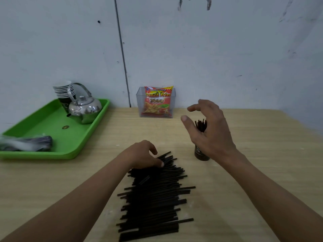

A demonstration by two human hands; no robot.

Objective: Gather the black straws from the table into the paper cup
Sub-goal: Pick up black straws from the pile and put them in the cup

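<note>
Black straws point(153, 194) lie heaped on the counter point(253, 172) under our left hand point(142, 155), whose fingers curl onto the pile's far end — seemingly pinching a few. Our right hand point(208, 130) hovers open, empty, over the paper cup point(201, 154) — some straws already stand inside.

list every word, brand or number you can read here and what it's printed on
"Kentang Goreng": small line at the top of the red snack packet in the clear plastic box.
"French Fries": big yellow lettering on the same packet.
"2000": below that, partly blurred.
Yellow corner of the packet: print cut off, unreadable.
Stacked paper cups on the green tray: white lettering, too blurred.
Dark paper cup holding straws: label mostly hidden behind the right hand, unreadable.
</note>
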